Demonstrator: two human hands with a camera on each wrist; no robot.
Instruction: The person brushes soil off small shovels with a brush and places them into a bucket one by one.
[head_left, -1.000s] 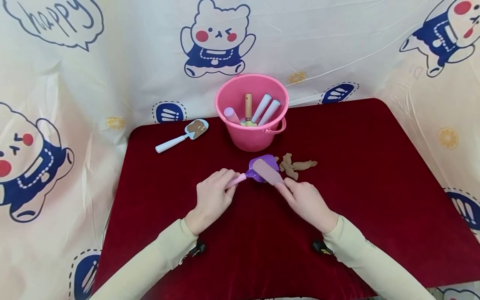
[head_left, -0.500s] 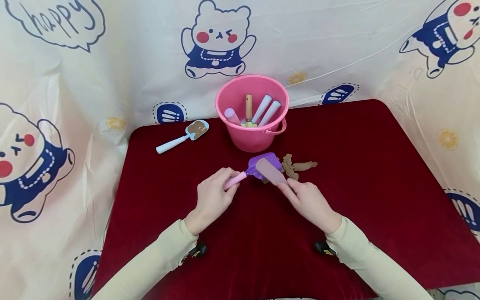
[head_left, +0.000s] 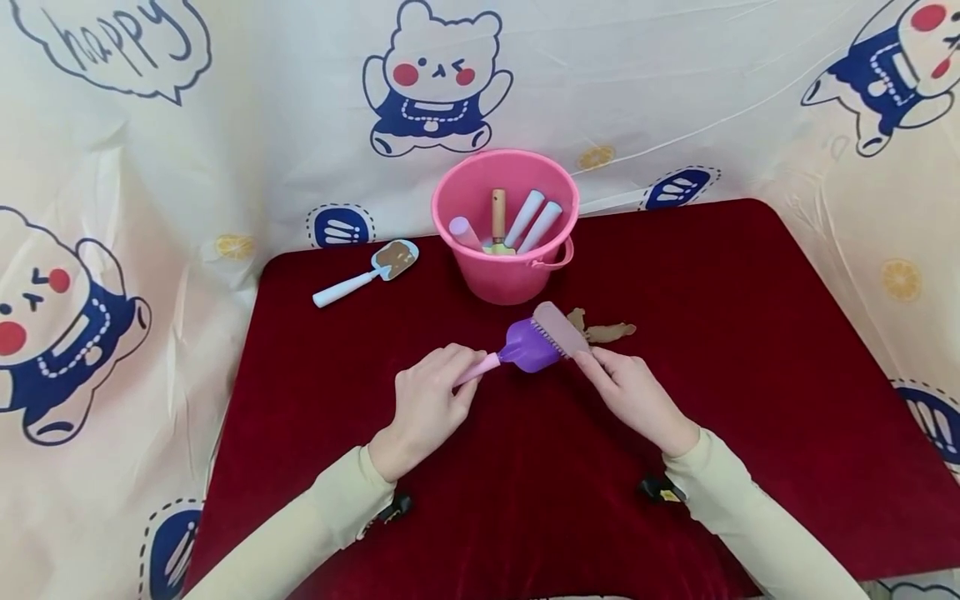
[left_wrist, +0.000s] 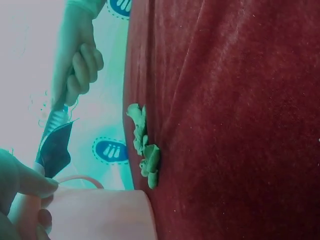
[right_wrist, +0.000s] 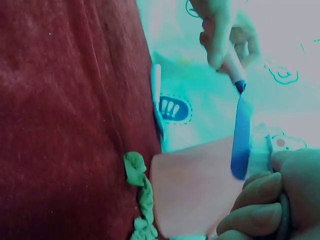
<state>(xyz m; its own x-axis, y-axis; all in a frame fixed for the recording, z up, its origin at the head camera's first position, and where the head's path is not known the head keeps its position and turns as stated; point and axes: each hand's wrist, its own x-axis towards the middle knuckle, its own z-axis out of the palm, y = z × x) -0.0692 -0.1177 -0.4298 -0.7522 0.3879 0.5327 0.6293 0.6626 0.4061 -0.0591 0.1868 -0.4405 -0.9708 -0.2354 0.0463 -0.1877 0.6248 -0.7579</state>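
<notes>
My left hand (head_left: 429,404) grips the pink handle of a purple toy shovel (head_left: 527,345). The blade's upper face shows no clay on it. In my right hand (head_left: 641,398) is a pinkish brush (head_left: 561,327), held by its handle, its short bristles turned toward the blade's front edge. Whether bristles and blade touch, I cannot tell. Brown clay-like pieces (head_left: 611,332) lie just beyond the brush, partly hidden by it. Both wrist views show the shovel (left_wrist: 54,149) and brush raised above the tabletop, with the clay-like pieces (right_wrist: 145,200), tinted green there, down on the cloth.
Behind the hands stands a pink bucket (head_left: 498,279) with several handled tools upright inside. A light-blue trowel (head_left: 365,273) with brown material on its blade lies at the back left. Dark red cloth (head_left: 750,350) covers the table, and a printed white curtain (head_left: 637,75) surrounds it.
The brush has moved right, from over the shovel's blade to its front edge, turning so its bristles show. The shovel has shifted slightly, with its blade now uncovered. The bucket and trowel stay put.
</notes>
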